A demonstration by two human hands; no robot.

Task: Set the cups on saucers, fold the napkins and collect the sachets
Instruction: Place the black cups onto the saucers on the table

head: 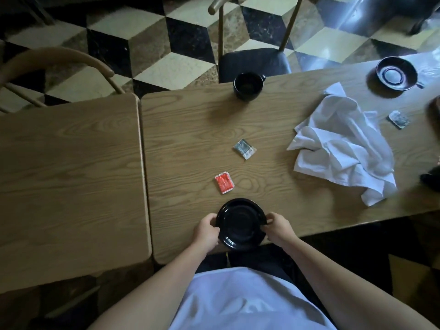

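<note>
A black saucer (pixel 240 223) lay at the near edge of the wooden table (pixel 273 186), at six o'clock in the view, and both hands held it by its rim. The left hand (pixel 206 231) gripped the nine o'clock side with fingers curled over the edge; the right hand (pixel 279 228) pinched the three o'clock side, thumb on top of the rim. At twelve o'clock from the saucer, just beyond it, lay a red sachet (pixel 224 186), and farther on toward one o'clock a silver sachet (pixel 244 148). A black cup (pixel 248 85) stood well beyond these, at the table's far edge, its handle toward three o'clock. Toward two o'clock a crumpled white napkin (pixel 342 148) sprawled on the wood, with a second silver sachet (pixel 399 119) near its far right side and a second black saucer (pixel 396 73) farther off, apart from the cup. A second table (pixel 69 177) stood just beside the first at nine o'clock
</note>
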